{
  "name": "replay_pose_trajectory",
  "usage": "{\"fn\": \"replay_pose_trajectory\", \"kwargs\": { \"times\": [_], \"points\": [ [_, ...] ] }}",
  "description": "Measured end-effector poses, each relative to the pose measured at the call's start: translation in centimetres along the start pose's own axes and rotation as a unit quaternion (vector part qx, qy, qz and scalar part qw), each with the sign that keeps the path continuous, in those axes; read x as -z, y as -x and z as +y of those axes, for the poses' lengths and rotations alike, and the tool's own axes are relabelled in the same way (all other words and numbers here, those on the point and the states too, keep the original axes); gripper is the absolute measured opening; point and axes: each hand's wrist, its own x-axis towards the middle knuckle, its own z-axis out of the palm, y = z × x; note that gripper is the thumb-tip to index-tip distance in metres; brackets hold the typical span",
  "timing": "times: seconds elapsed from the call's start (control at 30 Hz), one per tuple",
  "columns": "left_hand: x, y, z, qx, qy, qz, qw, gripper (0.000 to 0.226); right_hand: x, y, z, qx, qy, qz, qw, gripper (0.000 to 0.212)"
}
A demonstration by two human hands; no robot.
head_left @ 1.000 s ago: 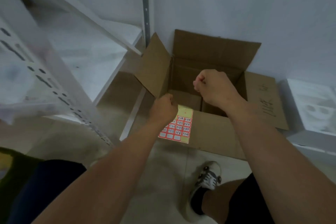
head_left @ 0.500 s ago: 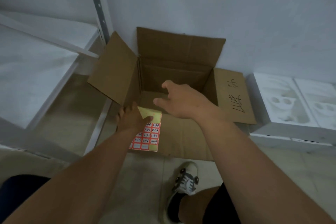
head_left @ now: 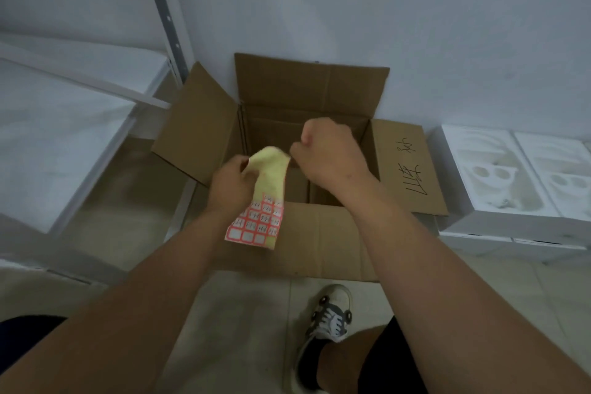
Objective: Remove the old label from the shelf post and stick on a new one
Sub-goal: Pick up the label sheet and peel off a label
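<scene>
Both hands (head_left: 329,150) now pinch the label sheet (head_left: 262,201), raised and curled over.

Open carton (head_left: 319,233) between shelf post (head_left: 166,9), left, and seemingly foam trays (head_left: 511,176), right.

a single head-worn camera looks steeply down and forward, close over the person's forearms, toward an open cardboard box (head_left: 319,227) on the floor (head_left: 243,313) against a wall (head_left: 351,3); wide-angle edges bend.
</scene>
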Motion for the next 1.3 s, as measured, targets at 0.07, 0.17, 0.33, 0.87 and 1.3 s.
{"fn": "replay_pose_trajectory", "kwargs": {
  "times": [0.07, 0.17, 0.33, 0.87, 1.3],
  "points": [
    [2.5, 0.6, 2.4, -0.017, 0.044, 0.028, 0.998, 0.024, 0.3, 0.0, -0.6, 0.008, -0.078, 0.048, 0.996, 0.018],
    [6.0, 2.4, 5.2, -0.024, 0.152, 0.075, 0.985, 0.015, 0.3, 0.6, -1.8, -0.037, -0.074, -0.047, 0.995, 0.058],
    [10.6, 5.8, 7.6, 0.024, 0.287, 0.107, 0.952, 0.015, -0.6, 1.7, -3.8, -0.102, -0.180, -0.095, 0.974, 0.078],
    [15.7, 9.0, 7.1, 0.108, 0.420, -0.117, 0.894, 0.034, -1.3, 5.1, -7.1, -0.008, -0.377, -0.016, 0.926, 0.011],
    [17.5, 8.8, 6.2, 0.083, 0.393, -0.105, 0.910, 0.025, -2.1, 4.4, -8.4, 0.040, -0.353, 0.006, 0.935, 0.011]
  ]
}}
